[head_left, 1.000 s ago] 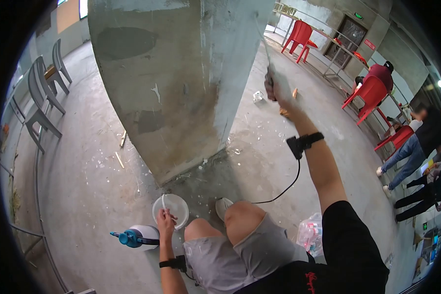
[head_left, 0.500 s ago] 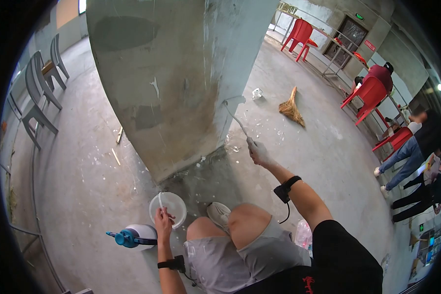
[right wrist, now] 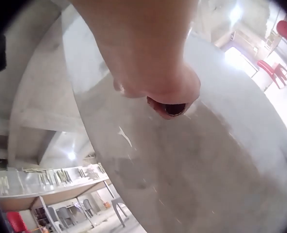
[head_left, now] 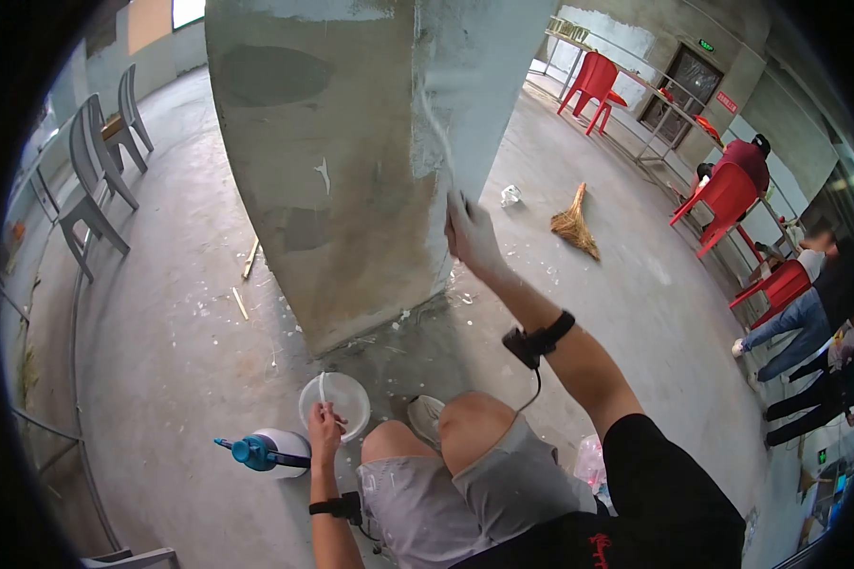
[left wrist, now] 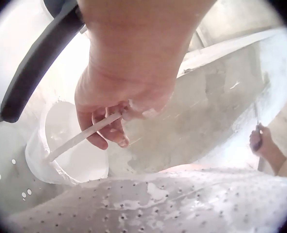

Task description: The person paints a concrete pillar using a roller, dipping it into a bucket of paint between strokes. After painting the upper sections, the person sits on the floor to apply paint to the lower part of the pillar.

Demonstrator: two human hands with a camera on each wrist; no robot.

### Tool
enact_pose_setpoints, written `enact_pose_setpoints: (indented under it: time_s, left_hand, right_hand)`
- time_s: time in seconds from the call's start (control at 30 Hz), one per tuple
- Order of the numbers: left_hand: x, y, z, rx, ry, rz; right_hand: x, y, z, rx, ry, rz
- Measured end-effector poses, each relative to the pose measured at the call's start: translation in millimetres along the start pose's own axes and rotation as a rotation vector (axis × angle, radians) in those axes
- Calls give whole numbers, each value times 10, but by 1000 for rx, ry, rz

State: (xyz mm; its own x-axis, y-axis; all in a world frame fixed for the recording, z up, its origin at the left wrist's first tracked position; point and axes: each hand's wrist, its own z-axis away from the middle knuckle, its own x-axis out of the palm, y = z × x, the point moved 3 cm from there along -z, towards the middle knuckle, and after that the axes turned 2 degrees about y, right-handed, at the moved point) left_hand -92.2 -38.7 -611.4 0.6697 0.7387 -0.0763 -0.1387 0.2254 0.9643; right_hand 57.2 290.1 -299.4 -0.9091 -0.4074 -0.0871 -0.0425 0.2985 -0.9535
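**A:** What's the biggest thing there?

**B:** A grey concrete pillar (head_left: pixel 351 171), patched with pale plaster, standing on the spattered floor (head_left: pixel 180 341). Its top is cut off by the frame. The person crouches at its foot.

**A:** And down by the knees?

**B:** A white tub (head_left: pixel 351 394) sits on the floor close to the left knee. A white sprayer (head_left: pixel 266 453) with a blue head is just beside it. The left wrist view is too washed out to tell what the tub holds.

**A:** The left hand?

**B:** The left hand (head_left: pixel 324 422) is over the tub's rim. Its fingers are pinching a thin white stick (left wrist: pixel 80 138), and the stick's lower end reaches down into the tub.

**A:** And the right?

**B:** The right hand (head_left: pixel 470 237) is raised at the pillar's corner, fingers clenched round a dark tool handle (right wrist: pixel 175 108). From the wrist only the handle's butt end shows. From the head, something thin and pale runs up along the corner above the fist, blurred into the plaster. I can't make out its tip, or whether it touches the pillar.
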Motion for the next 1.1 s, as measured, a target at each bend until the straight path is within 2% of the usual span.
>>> enact_pose_setpoints:
  time_s: [0.1, 0.2, 0.27, 0.3, 0.4, 0.47, 0.53, 0.67, 0.73, 0.77, 0.87, 1.0, 1.07, 1.1]
  left_hand:
    - [-16, 56, 27, 18, 2, -39]
    - [-37, 49, 34, 13, 6, -55]
    - [-35, 39, 33, 8, 4, -57]
    - [-29, 50, 35, 12, 4, -57]
    - [-16, 68, 27, 21, 9, -45]
    - [-18, 35, 12, -2, 5, -63]
    - [-8, 25, 12, 14, 4, -44]
    - [-45, -40, 23, 43, 23, -67]
    - [-36, 7, 17, 3, -5, -82]
    - [-43, 12, 24, 17, 0, -82]
    - [-52, -34, 49, 21, 15, -57]
    - [-47, 30, 53, 23, -4, -81]
    - [-43, 45, 61, 42, -11, -89]
    - [-41, 43, 57, 40, -11, -91]
  right_hand:
    - [143, -722, -282, 27, -21, -124]
    - [147, -947, -721, 44, -133, -284]
    - [159, -1044, -838, 124, -319, -496]
    - [150, -1048, -806, 113, -293, -452]
    - [63, -594, -684, 95, -327, -366]
    - [-11, -194, -424, 3, -315, -187]
    - [-75, 216, -97, 201, -310, -209]
    - [-281, 1144, 516, 412, -258, -83]
    - [-325, 1300, 796, 468, -255, -4]
    - [-366, 1676, 896, 684, -317, -158]
    - [-397, 2055, 1138, 813, -339, -121]
    - [-402, 2251, 1195, 836, -228, -24]
    - [-355, 2002, 1111, 722, -193, -120]
    - [-309, 1813, 1049, 724, -193, -121]
